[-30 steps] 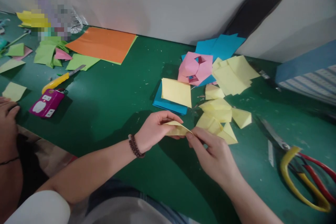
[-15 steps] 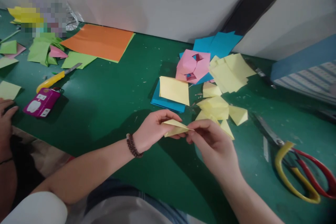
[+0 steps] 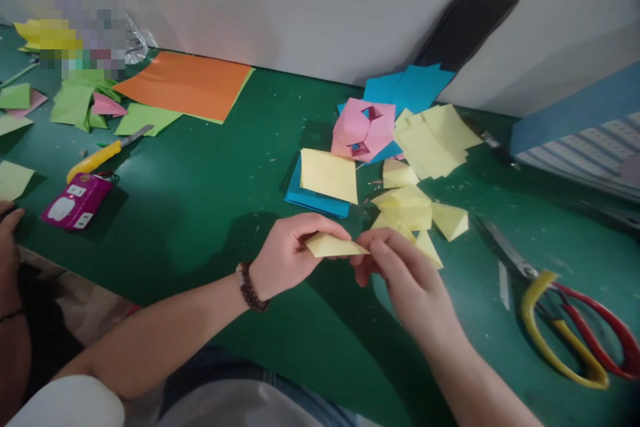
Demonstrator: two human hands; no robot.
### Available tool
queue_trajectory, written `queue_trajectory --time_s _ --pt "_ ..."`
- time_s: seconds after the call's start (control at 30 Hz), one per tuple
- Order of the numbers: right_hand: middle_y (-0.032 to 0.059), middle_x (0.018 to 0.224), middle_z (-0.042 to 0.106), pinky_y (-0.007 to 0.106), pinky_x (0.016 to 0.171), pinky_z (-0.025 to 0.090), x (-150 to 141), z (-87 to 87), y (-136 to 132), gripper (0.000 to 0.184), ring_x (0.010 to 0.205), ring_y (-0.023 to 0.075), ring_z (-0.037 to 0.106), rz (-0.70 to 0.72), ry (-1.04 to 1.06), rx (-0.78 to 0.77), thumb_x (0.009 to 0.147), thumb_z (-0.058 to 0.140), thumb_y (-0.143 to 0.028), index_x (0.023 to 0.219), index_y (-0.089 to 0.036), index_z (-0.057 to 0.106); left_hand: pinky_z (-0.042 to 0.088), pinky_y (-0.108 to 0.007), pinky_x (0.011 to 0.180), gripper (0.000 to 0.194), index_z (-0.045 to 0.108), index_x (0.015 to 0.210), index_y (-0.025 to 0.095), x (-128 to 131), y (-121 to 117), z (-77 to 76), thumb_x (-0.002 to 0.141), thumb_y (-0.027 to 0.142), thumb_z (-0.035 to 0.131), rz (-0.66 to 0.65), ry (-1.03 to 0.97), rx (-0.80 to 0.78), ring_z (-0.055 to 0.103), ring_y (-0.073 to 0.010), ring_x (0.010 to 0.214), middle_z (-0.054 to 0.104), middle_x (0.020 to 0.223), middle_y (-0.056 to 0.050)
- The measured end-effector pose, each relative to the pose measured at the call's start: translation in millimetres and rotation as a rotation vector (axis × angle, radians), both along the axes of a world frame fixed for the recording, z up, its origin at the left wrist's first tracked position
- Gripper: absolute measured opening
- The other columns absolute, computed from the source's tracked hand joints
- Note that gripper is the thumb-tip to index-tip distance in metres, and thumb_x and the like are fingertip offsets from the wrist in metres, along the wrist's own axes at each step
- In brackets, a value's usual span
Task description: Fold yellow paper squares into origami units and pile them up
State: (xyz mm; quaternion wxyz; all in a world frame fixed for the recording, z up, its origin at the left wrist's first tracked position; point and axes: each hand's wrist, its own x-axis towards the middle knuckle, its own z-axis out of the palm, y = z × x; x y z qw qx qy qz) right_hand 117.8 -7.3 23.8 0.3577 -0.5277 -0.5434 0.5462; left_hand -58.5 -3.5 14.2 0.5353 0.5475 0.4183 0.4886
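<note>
A small folded yellow paper [image 3: 331, 246] is held just above the green table [image 3: 200, 180] between both hands. My left hand [image 3: 290, 253], with a bead bracelet on the wrist, pinches its left end. My right hand [image 3: 405, 277] pinches its right tip with thumb and forefinger. Just behind my right hand lie several folded yellow pieces [image 3: 407, 207]. Farther back sit a flat yellow square on a blue paper stack [image 3: 325, 177] and a pink folded paper ball [image 3: 361, 130].
Scissors with yellow and red handles [image 3: 565, 307] lie at the right. A yellow utility knife [image 3: 103, 155] and a purple box [image 3: 75, 201] lie at the left, beside orange [image 3: 187, 83] and green papers [image 3: 75, 103]. Another person's hand [image 3: 7, 240] rests at the left edge.
The yellow paper has been pressed flatter between my fingers, and my right hand's fingers have slid along its right end. The view shifted slightly.
</note>
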Motion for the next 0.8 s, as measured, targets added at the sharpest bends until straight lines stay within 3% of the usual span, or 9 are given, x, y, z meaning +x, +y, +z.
queue_trajectory --time_s 0.07,0.13,0.23,0.37,0.47,0.57,0.7,0.8 --pt "-0.0019 0.059 0.053 0.023 0.047 0.039 -1.3 3.0 -1.9 0.031 0.050 0.0096 0.048 0.033 -0.139 0.019 0.089 0.054 -0.043 0.068 -0.020 0.056 0.052 -0.022 0.074 0.019 0.071 0.085 0.016 -1.7 -1.2 0.9 0.076 0.002 0.062 -0.003 0.114 0.169 0.066 -0.0127 0.081 0.072 0.086 -0.003" --pt "-0.0024 0.057 0.051 0.023 0.047 0.036 -1.6 4.1 -3.4 0.032 0.051 0.0093 0.045 0.045 -0.223 0.080 0.089 0.054 -0.041 0.064 -0.020 0.053 0.051 -0.020 0.074 0.017 0.071 0.086 0.015 -2.4 -1.7 1.2 0.076 0.002 0.063 -0.011 0.151 0.219 0.066 -0.0120 0.081 0.072 0.086 -0.004" --pt "-0.0024 0.057 0.052 0.023 0.047 0.035 -0.1 2.6 -3.5 0.033 0.051 0.0096 0.045 0.075 -0.269 0.136 0.091 0.051 -0.041 0.065 -0.020 0.053 0.051 -0.019 0.073 0.016 0.070 0.087 0.014 -2.0 -1.7 0.8 0.077 0.003 0.064 -0.020 0.164 0.199 0.066 -0.0116 0.080 0.072 0.086 -0.003" --pt "-0.0021 0.055 0.054 0.023 0.046 0.037 2.1 1.5 -1.2 0.038 0.048 0.0095 0.048 0.085 -0.250 0.097 0.092 0.050 -0.046 0.064 -0.020 0.055 0.052 -0.019 0.075 0.019 0.070 0.088 0.015 -1.2 -1.7 -0.3 0.077 0.001 0.063 0.002 0.172 0.190 0.067 -0.0118 0.083 0.072 0.088 -0.003" --pt "0.0015 0.065 0.062 0.024 0.047 0.044 4.0 1.6 0.0 0.042 0.052 0.0114 0.055 0.009 -0.154 0.078 0.096 0.038 -0.050 0.085 -0.020 0.065 0.053 -0.019 0.077 0.027 0.068 0.095 0.016 -2.0 -1.7 -1.9 0.077 -0.001 0.060 0.040 0.124 0.166 0.068 -0.0124 0.089 0.072 0.096 -0.004" --pt "0.0028 0.078 0.066 0.025 0.049 0.048 6.5 -0.7 0.1 0.034 0.055 0.0114 0.058 -0.039 -0.173 0.224 0.097 0.039 -0.044 0.105 -0.022 0.063 0.055 -0.021 0.080 0.030 0.065 0.106 0.017 -3.9 -1.6 -3.3 0.079 0.003 0.062 0.073 0.089 0.168 0.068 -0.0137 0.091 0.071 0.099 -0.005" --pt "0.0001 0.080 0.066 0.025 0.056 0.051 6.8 -3.7 -1.1 0.017 0.058 0.0103 0.059 0.000 -0.447 0.579 0.085 0.061 -0.027 0.102 -0.024 0.062 0.058 -0.023 0.075 0.029 0.064 0.105 0.016 -3.9 -2.4 -2.8 0.078 0.010 0.064 0.102 0.087 0.115 0.070 -0.0146 0.082 0.069 0.094 -0.005" --pt "-0.0016 0.073 0.064 0.023 0.053 0.048 4.1 -1.9 -1.8 0.008 0.055 0.0100 0.057 0.028 -0.550 0.649 0.084 0.062 -0.024 0.091 -0.023 0.063 0.058 -0.020 0.061 0.022 0.064 0.097 0.016 -0.3 -2.8 -0.7 0.075 0.010 0.062 0.048 0.034 -0.087 0.070 -0.0123 0.065 0.068 0.087 -0.003"
